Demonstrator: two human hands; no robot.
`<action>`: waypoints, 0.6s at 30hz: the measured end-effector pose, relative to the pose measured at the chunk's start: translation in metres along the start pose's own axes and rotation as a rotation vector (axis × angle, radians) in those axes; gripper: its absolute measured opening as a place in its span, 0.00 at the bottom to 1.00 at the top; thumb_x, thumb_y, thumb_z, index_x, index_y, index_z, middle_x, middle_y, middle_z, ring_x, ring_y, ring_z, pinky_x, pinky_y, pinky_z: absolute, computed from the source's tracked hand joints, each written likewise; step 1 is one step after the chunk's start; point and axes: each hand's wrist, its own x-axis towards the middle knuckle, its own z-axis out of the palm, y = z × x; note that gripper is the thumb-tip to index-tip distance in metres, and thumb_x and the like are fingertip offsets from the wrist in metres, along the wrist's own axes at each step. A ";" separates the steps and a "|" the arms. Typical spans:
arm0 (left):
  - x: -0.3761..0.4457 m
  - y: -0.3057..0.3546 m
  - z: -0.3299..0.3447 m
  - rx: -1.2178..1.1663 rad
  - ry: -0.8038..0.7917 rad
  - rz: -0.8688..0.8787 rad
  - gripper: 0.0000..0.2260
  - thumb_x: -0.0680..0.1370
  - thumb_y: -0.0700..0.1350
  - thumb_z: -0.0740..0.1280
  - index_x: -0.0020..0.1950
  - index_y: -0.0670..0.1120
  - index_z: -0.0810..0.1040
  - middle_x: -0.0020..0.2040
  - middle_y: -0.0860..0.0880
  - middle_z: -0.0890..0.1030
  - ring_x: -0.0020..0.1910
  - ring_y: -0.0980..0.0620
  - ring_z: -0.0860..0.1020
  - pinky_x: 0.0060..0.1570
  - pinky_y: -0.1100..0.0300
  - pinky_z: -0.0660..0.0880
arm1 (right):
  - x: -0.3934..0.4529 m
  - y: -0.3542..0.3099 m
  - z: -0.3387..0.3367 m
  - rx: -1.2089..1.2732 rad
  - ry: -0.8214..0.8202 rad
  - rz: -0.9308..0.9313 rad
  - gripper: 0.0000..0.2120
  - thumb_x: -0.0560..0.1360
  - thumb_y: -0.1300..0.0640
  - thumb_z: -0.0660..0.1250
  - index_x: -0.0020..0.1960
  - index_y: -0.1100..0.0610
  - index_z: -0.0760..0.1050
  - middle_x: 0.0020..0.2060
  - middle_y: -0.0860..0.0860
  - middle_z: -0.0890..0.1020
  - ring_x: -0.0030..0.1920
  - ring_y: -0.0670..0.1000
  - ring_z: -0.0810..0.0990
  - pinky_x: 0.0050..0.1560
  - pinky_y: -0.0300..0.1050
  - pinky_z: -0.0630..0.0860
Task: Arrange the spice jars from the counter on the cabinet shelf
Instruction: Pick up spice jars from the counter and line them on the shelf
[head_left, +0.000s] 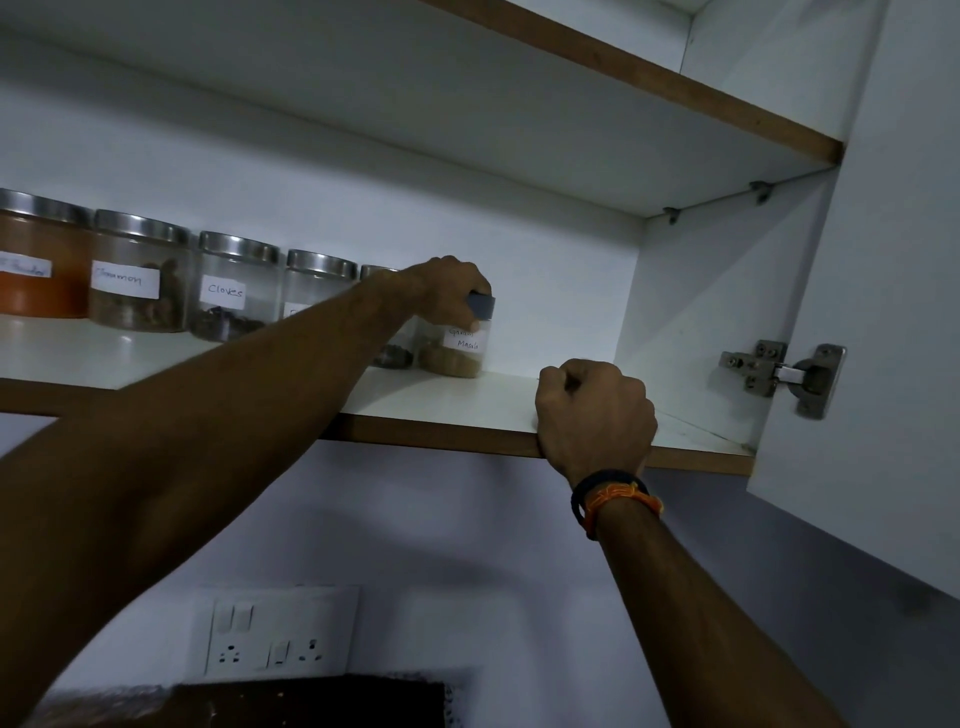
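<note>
The garam masala jar (457, 345) stands upright on the cabinet shelf (498, 400) at the right end of a row of jars, and your left hand (447, 291) has its grip curled over the lid from above. It looks like a clear, hard-walled jar, glass or stiff plastic, only partly filled with brown powder, so judge it light but top-steered: smooth sides could slip and a knock against its neighbour could chip it. The lid is the sound place to hold it for small turns; for lifting, take the body low so a loose lid cannot let go. Just beside it to the left a half-hidden jar (392, 353) sits touching or nearly so, then the cloves jar (234, 288), the cinnamon jar (137, 273) and an orange powder jar (41, 260). Your right hand (595, 410) rests as a closed fist on the shelf's front edge, holding nothing that you can see
</note>
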 end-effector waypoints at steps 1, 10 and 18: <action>0.000 0.000 0.000 -0.012 -0.001 0.000 0.15 0.77 0.44 0.72 0.61 0.40 0.79 0.55 0.42 0.81 0.53 0.42 0.79 0.53 0.50 0.76 | 0.000 0.000 0.000 0.001 -0.001 0.000 0.16 0.76 0.53 0.62 0.30 0.53 0.73 0.22 0.45 0.69 0.24 0.45 0.67 0.30 0.33 0.59; -0.002 -0.001 0.003 -0.040 0.021 -0.020 0.23 0.76 0.43 0.73 0.70 0.41 0.73 0.66 0.41 0.77 0.62 0.42 0.75 0.54 0.54 0.73 | 0.000 0.001 0.001 -0.008 0.011 -0.004 0.15 0.75 0.52 0.62 0.31 0.54 0.75 0.22 0.46 0.70 0.24 0.44 0.66 0.30 0.33 0.57; -0.024 0.016 -0.008 -0.139 0.250 0.018 0.28 0.77 0.48 0.72 0.75 0.44 0.69 0.74 0.44 0.71 0.72 0.45 0.68 0.68 0.53 0.66 | 0.000 -0.001 0.000 0.029 0.029 0.016 0.15 0.73 0.52 0.62 0.30 0.54 0.75 0.21 0.45 0.70 0.24 0.45 0.66 0.30 0.34 0.60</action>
